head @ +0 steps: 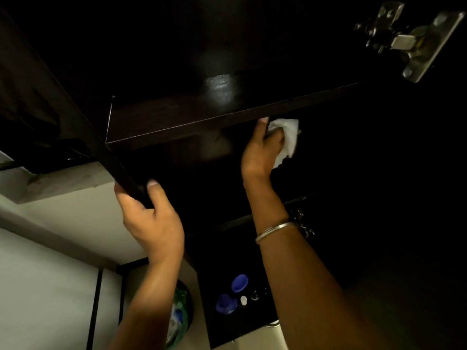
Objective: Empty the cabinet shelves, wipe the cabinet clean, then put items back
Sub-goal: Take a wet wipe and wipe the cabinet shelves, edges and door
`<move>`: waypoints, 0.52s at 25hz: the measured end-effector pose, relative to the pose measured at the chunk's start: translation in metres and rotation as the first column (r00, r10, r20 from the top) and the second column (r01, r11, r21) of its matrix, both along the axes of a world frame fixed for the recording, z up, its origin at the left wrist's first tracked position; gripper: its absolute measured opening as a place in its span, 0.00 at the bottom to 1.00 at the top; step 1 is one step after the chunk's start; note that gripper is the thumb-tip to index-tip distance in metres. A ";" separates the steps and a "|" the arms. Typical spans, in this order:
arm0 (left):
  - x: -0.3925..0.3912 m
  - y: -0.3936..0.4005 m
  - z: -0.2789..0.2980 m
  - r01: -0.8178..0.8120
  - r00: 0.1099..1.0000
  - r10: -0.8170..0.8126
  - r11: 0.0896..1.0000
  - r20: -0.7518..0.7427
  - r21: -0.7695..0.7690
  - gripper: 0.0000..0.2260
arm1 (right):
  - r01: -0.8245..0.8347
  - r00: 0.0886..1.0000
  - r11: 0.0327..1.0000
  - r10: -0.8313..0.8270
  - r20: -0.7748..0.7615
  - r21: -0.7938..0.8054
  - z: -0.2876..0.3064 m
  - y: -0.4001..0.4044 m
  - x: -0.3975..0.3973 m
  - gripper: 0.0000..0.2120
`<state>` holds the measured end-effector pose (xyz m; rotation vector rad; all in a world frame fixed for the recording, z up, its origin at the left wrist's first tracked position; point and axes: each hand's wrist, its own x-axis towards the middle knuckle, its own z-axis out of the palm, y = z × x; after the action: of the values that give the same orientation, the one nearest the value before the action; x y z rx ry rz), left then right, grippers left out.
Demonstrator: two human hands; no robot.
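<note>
Right hand (262, 147) grips a white cloth (286, 140) under the shelf (177, 122); left hand (151, 213) clasps the cabinet's side panel (118, 168). Wiping seems underway. Next, probably sweep along the shelf.

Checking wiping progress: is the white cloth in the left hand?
No, the white cloth is gripped by the right hand under the shelf; the left hand grips the cabinet's edge.

Cabinet shelf (177, 117): dark wood-grain board, showing a glossy sheen. Hinge (404, 39): bare metal, gleaming dully. Cloth (288, 137): white, soft, looking crumpled and matt.
</note>
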<state>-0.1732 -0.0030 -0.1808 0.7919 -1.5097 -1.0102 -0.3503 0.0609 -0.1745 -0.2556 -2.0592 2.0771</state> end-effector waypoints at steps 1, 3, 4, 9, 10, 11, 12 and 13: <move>-0.004 -0.003 -0.001 -0.011 1.000 0.011 1.000 -0.018 0.013 0.15 | -0.063 0.998 0.995 0.065 -0.023 0.080 -0.006 -0.013 0.008 0.41; -0.006 -0.008 -0.002 -0.005 1.000 0.007 0.995 -0.024 0.099 0.03 | -0.170 0.962 0.949 0.218 -0.163 0.267 -0.022 -0.029 0.035 0.42; -0.005 -0.009 -0.002 0.002 0.999 0.004 0.988 -0.036 0.157 0.06 | -0.184 0.938 0.919 0.270 -0.219 0.349 -0.029 -0.031 0.046 0.41; -0.008 -0.009 0.001 -0.028 0.996 0.048 0.961 -0.069 0.274 0.06 | -0.134 0.980 0.965 0.163 -0.113 0.226 -0.001 -0.007 -0.007 0.35; -0.009 -0.009 0.002 -0.028 0.996 0.049 0.960 -0.070 0.280 0.06 | -0.091 0.988 0.982 0.109 -0.105 0.163 0.004 -0.006 -0.012 0.34; -0.009 -0.008 0.003 -0.017 0.996 0.040 0.961 -0.078 0.275 0.07 | -0.034 0.994 0.994 0.045 -0.104 0.109 0.009 -0.009 -0.007 0.33; -0.008 -0.008 0.003 -0.002 0.996 0.026 0.965 -0.090 0.262 0.07 | -0.005 0.991 0.998 0.013 -0.134 0.059 0.008 -0.015 -0.001 0.30; -0.007 -0.008 0.003 0.008 0.995 0.018 0.966 -0.098 0.258 0.07 | 0.042 0.987 0.998 -0.034 -0.157 0.045 0.002 -0.021 0.011 0.26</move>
<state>-0.1800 -0.0107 -0.1777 0.9129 -1.3053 -1.2416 -0.3394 0.0397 -0.1730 -0.1198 -1.9930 1.9562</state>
